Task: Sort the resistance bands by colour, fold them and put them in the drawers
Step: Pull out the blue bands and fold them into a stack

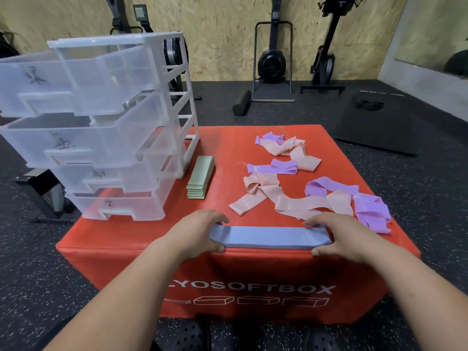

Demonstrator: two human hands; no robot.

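Note:
A flat stack of blue bands [271, 237] lies along the near edge of the red soft box [222, 153]. My left hand [196, 233] grips its left end, and my right hand [339, 236] grips its right end, thumbs at the front edge. A neat stack of green bands [200, 177] lies beside the clear drawer unit [101, 127], whose drawers stand pulled out. Loose pink bands [286, 201] and purple bands [372, 209] lie tangled on the right half of the box.
The drawer unit stands on the box's left part. Gym machines [272, 59], a foam roller [241, 102] and a dark mat [382, 122] are on the floor behind. A black bench frame [40, 193] stands at the left.

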